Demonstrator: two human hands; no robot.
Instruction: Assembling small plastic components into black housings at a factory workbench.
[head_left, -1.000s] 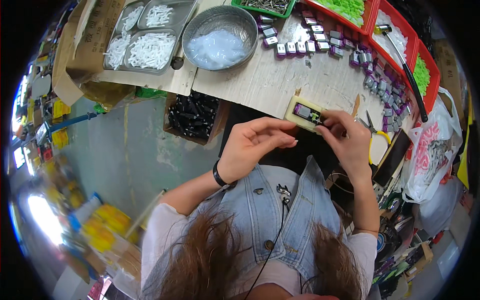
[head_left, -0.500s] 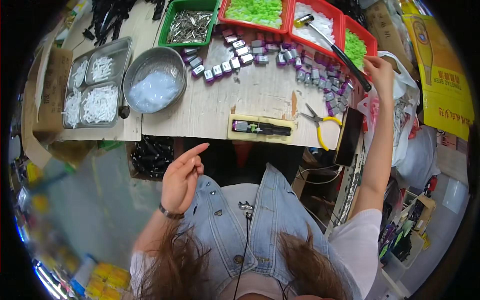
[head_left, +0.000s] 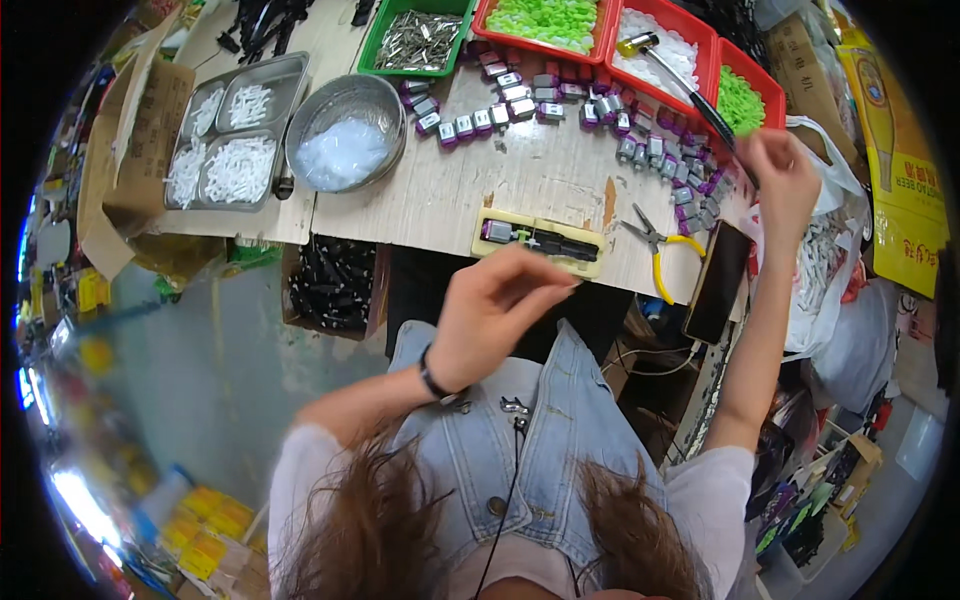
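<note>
My right hand (head_left: 785, 180) is at the right side of the table, its fingers curled over the black handle end of a hammer (head_left: 708, 112). The hammer's head rests over the red bin of white parts. In front of me, my left hand (head_left: 495, 310) has thumb and forefinger pressed together; anything between them is hidden. It hovers just off the near edge of a cream-coloured fixture (head_left: 590, 265). In that fixture lie a small purple-and-grey motor (head_left: 497, 231), a light green piece and a black part (head_left: 565, 245).
Pliers (head_left: 655, 240) with yellow handles and a dark phone (head_left: 717, 280) lie to the right. Small motors (head_left: 483, 122) spread across the table's far side. Behind them stand a green bin (head_left: 375, 50) and red bins (head_left: 700, 75). A metal bowl (head_left: 395, 150) and divided tray (head_left: 280, 140) sit left.
My left hand has moved right, close to the fixture, from pointing to pinched fingers. My right hand has come nearer and now covers the hammer's handle end. The whole view has shifted.
</note>
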